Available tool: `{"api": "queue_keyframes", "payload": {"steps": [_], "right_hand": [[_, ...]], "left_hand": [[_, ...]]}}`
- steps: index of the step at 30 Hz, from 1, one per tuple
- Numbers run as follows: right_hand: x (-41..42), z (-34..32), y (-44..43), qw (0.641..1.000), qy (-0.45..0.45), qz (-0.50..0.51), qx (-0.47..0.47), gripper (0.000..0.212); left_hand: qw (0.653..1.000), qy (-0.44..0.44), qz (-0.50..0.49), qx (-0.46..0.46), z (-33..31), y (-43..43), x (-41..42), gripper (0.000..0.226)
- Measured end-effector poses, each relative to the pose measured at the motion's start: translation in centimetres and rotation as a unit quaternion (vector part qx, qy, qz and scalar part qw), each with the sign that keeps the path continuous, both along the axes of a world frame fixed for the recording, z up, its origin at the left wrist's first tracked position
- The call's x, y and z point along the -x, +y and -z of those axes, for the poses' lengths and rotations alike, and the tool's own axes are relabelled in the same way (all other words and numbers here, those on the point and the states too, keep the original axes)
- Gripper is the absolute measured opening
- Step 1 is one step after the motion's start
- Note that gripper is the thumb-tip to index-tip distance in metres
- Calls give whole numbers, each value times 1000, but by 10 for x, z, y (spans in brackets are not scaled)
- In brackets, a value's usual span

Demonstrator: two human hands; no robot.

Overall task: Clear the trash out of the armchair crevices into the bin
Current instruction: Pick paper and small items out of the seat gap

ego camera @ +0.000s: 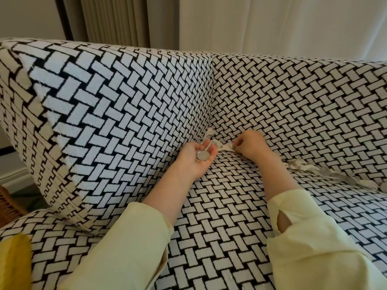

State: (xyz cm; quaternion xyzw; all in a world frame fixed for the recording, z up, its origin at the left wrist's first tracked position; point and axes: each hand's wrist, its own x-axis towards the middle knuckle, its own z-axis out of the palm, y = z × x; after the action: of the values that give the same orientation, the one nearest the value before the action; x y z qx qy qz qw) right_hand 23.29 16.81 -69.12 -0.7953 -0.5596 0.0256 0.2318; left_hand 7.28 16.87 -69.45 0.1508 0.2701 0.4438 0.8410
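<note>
The armchair (pixel 230 216) has a black-and-white woven pattern. My left hand (pixel 193 162) lies palm up at the seat's back left corner, fingers curled round a small silvery spoon (pixel 202 156). My right hand (pixel 250 145) is just to its right, knuckles up, fingers curled and pinching a crumpled white paper scrap (pixel 226 146) that sits in the crevice between seat and backrest. Another white scrap (pixel 210 132) pokes out of the corner above. Several more crumpled scraps (pixel 310 168) line the crevice further right. No bin shows clearly.
A big cushion in the same pattern (pixel 104 122) leans against the left arm. A wicker basket (pixel 9 206) stands on the floor at the lower left, with something yellow (pixel 14 262) below it. Curtains (pixel 125 19) hang behind the chair.
</note>
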Motion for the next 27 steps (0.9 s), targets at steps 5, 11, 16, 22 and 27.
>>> {"api": "queue_keyframes", "payload": {"steps": [5,11,16,22,27], "right_hand": [[3,0,4,998,-16,50,25,17],[0,-22,0,995,23,100,0,10],[34,-43,-41,904,427,-23,17,17],[74,-32,-55,918,378,-79,89,14],[88,-40,-67,967,222,-122,41,27]], "left_hand": [[1000,-7,3,-3,-1,-3,0,18],[1000,-1,9,-1,0,-3,1,22],[999,-23,30,7,-1,-13,2,25],[997,-6,81,-9,-5,-34,9,37],[999,-27,43,20,-3,-49,19,32]]}}
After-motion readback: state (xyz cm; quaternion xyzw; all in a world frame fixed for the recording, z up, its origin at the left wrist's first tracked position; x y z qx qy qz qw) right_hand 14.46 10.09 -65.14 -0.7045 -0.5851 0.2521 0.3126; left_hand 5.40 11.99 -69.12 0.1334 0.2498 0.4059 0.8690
